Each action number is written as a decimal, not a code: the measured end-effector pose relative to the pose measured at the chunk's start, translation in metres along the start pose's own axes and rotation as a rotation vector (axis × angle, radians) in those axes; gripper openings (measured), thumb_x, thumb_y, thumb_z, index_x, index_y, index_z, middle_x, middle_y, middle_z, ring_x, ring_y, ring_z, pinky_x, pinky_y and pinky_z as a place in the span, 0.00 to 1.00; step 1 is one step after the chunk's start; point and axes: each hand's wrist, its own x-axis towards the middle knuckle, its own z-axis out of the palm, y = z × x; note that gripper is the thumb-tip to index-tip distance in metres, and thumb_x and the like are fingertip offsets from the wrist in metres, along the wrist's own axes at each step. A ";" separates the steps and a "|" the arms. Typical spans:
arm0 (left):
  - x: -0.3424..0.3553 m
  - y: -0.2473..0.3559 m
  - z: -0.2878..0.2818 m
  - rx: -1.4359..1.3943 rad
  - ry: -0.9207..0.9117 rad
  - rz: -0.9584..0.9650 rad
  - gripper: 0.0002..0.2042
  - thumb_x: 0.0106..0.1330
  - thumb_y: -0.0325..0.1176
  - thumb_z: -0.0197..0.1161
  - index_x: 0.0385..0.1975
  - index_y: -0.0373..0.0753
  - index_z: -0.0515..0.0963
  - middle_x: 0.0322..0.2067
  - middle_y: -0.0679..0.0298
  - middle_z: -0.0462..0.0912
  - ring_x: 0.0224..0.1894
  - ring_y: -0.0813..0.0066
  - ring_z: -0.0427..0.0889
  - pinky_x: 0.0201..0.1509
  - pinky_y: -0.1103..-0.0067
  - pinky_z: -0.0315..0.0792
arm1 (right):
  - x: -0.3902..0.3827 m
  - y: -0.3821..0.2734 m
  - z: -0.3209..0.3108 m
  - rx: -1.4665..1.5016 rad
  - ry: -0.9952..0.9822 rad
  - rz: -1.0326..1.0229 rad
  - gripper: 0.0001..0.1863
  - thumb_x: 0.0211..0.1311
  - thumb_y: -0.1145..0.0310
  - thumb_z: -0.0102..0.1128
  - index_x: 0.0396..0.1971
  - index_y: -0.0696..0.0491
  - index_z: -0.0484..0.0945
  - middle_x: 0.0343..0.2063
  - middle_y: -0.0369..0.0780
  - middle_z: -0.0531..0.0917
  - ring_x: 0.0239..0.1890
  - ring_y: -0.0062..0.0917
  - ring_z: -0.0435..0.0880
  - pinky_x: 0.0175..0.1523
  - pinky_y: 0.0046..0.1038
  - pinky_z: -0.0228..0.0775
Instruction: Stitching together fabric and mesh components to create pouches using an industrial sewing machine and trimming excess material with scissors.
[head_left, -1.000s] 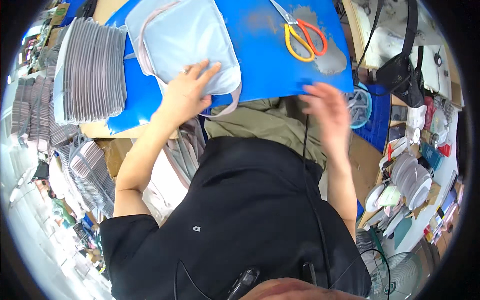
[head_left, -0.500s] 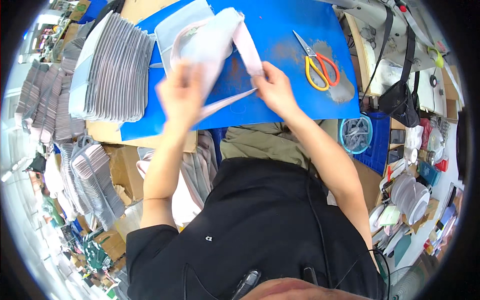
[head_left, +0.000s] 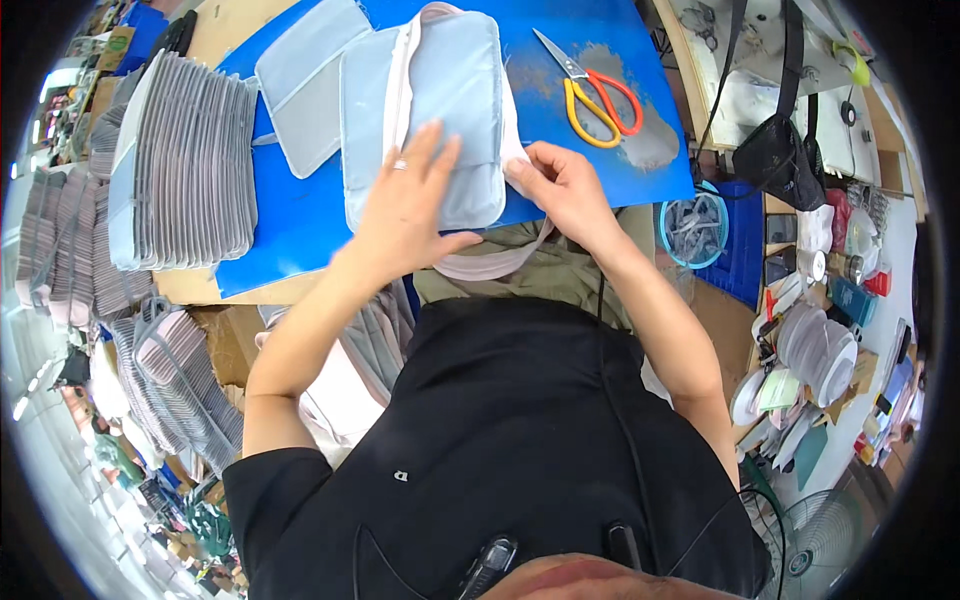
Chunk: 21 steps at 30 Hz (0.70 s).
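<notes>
A light blue rounded fabric panel (head_left: 460,90) lies flat on the blue work mat. My left hand (head_left: 400,215) rests on it with fingers spread, a ring on one finger. Near the panel's right edge my right hand (head_left: 570,195) pinches a pale pink fabric strip (head_left: 509,125) between thumb and fingers. More of the strip crosses the panel's top, and a loop of it hangs over the table's front edge. To the left, partly under this panel, lies a grey-blue panel (head_left: 315,95). Scissors (head_left: 595,110) with one yellow and one red-orange handle lie on the right.
A tall stack of grey and pink panels (head_left: 190,165) stands at the left of the blue mat (head_left: 520,25). Further bundles (head_left: 185,370) sit lower left. A blue-rimmed basket (head_left: 693,230) is below the table's right edge. A black bag (head_left: 775,160) hangs at right.
The lifted, bunched fabric now lies flat with its blue face up. My left hand has opened onto it; my right hand still grips the strip. The view has shifted slightly.
</notes>
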 end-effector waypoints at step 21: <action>-0.050 -0.140 -0.197 -1.060 1.372 -0.438 0.25 0.76 0.34 0.60 0.68 0.29 0.64 0.63 0.48 0.75 0.62 0.53 0.78 0.67 0.56 0.74 | -0.047 -0.004 -0.049 -0.192 0.140 0.174 0.13 0.70 0.63 0.61 0.33 0.59 0.80 0.19 0.36 0.80 0.19 0.19 0.77 0.26 0.27 0.68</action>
